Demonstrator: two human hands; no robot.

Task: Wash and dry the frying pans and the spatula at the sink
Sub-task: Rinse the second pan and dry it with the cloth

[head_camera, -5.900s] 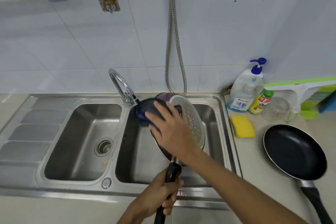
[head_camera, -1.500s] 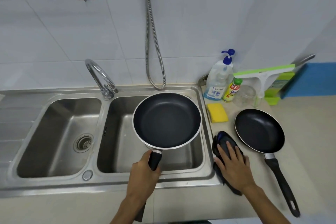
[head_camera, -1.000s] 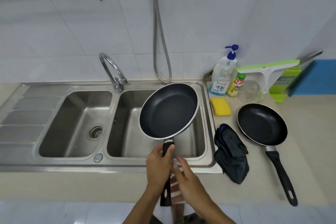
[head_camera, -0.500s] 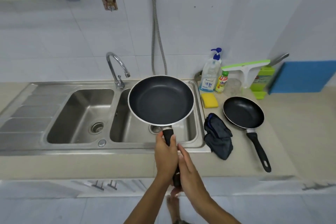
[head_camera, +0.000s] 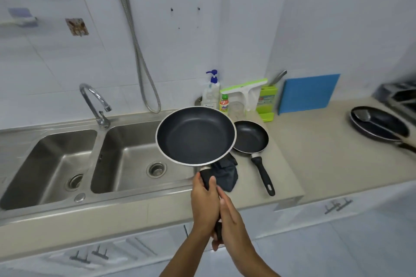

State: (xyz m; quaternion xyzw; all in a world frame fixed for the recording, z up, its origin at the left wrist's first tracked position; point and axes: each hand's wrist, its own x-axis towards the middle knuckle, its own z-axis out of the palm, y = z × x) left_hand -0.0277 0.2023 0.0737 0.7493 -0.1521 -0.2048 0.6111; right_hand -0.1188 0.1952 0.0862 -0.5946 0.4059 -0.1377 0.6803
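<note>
left grip (head_camera: 204, 203), right grip (head_camera: 230, 220), holding pan (head_camera: 195, 135)

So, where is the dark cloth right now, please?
Head view: the dark cloth lies on the counter just right of the sink, partly hidden by the held pan.

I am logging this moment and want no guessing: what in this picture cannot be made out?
All in the head view.
1. Handle of the held pan: mostly covered by the left hand and right hand gripping it.
2. Dark cloth: partly hidden behind the held pan.
3. Far pan: blurred, its handle cut by the right edge; the utensil in it is unclear.
4. Soap bottle label: too small to read.
</note>
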